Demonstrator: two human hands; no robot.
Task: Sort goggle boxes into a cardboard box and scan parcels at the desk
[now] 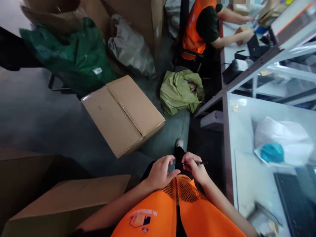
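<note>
My two hands meet low in the middle, just above my orange mesh vest. A thin dark pen lies level in my right hand, its tip pointing right. My left hand curls beside it, fingertips touching the pen's left end. Whether the left hand grips a cap there, I cannot tell. Below the hands my dark trouser leg and a shoe show against the floor.
A sealed cardboard box lies on the floor ahead; an open box sits at lower left. Green bags and an olive cloth heap lie beyond. A white desk at right holds a plastic bag and keyboard. Another person in an orange vest works further back.
</note>
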